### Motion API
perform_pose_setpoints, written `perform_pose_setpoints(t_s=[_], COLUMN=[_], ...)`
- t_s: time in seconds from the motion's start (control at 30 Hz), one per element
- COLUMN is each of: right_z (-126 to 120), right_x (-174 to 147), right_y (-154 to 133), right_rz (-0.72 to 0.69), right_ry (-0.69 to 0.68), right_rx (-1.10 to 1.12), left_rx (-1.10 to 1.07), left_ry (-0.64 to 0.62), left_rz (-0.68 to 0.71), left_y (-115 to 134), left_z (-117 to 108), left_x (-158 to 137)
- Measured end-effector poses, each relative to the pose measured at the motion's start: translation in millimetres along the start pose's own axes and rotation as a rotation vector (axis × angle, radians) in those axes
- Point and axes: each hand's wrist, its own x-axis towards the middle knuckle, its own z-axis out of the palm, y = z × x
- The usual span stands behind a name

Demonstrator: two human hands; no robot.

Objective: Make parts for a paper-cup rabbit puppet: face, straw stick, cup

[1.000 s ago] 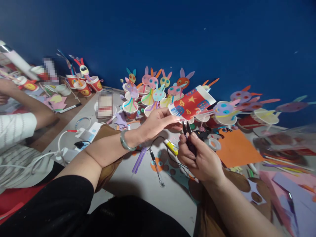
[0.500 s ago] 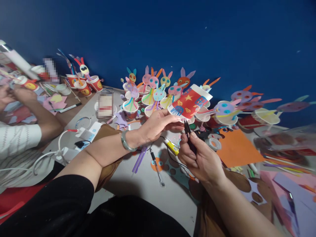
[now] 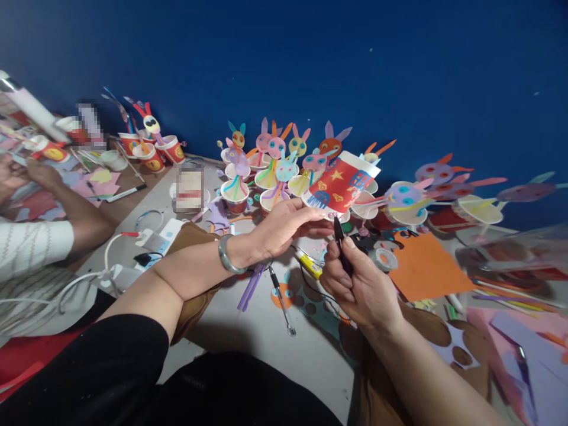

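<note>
My left hand (image 3: 284, 225) is closed on a red paper cup (image 3: 339, 184) with gold and blue prints, holding it tilted by its lower end. A plain white band runs around the cup's upper end. In the fist of my right hand (image 3: 357, 281) is a slim black pointed tool (image 3: 341, 239); my fingers hide most of it. Its tip points up at the cup's lower edge, close to small pink marks; whether it touches cannot be seen. Behind the cup stand several paper cups (image 3: 235, 192) with coloured paper rabbit heads (image 3: 284, 170) on strips.
A clear pen (image 3: 283, 302), purple sticks (image 3: 251, 289) and a yellow tube (image 3: 309, 264) lie below my hands. Orange paper (image 3: 428, 266) and a tape roll (image 3: 386, 259) are to the right. At left are a power strip (image 3: 165, 239) with cables and another person's arm (image 3: 80, 207).
The black tool's tip seems parted earlier and together now. My hands and the cup have barely moved. The other person's hands at left have shifted slightly.
</note>
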Motion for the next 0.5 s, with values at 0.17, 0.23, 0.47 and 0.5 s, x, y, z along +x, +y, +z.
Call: perform_pose_setpoints(t_s=[0.17,0.23,0.47,0.5], right_z=[-0.3,-0.3,1.5,1.8], right_x=[0.7,1.6,1.7,1.3], right_y=[1.6,1.6,0.9,1.0], right_rz=[-0.011,-0.019,-0.005,-0.002], right_ry=[0.018,0.022,0.014,0.016], right_rx=[0.014,0.017,0.009,0.008], left_rx=[-0.011,-0.014,-0.016,-0.015], left_ry=[-0.005,0.000,0.001,0.003], left_rz=[-0.008,-0.010,-0.002,-0.001], left_y=[-0.4,-1.0,0.4,0.7], left_z=[-0.3,-0.6,-0.1,0.3], left_x=[0.4,0.6,0.6,0.5])
